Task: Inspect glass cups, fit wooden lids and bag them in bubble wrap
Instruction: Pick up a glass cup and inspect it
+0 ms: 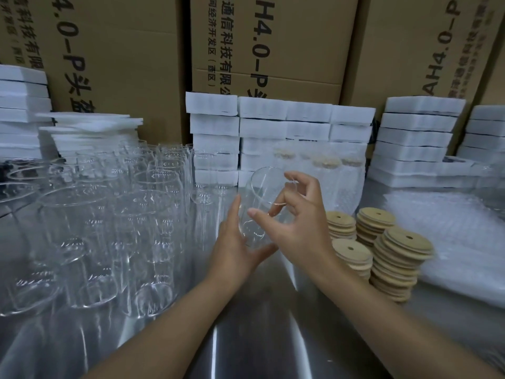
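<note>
Both hands, left hand (232,242) and right hand (296,217), grip the glass cup (261,203); rotate it slowly, lids (397,258) at three o'clock.

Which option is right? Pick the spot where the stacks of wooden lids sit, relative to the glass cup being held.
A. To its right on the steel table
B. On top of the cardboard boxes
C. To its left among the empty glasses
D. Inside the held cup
A: the wooden lids are stacked on the steel table, right of the glass cup held in both hands.

steel table (254,337) (cups (90,242), lids (396,258), bubble wrap (459,242))
</note>
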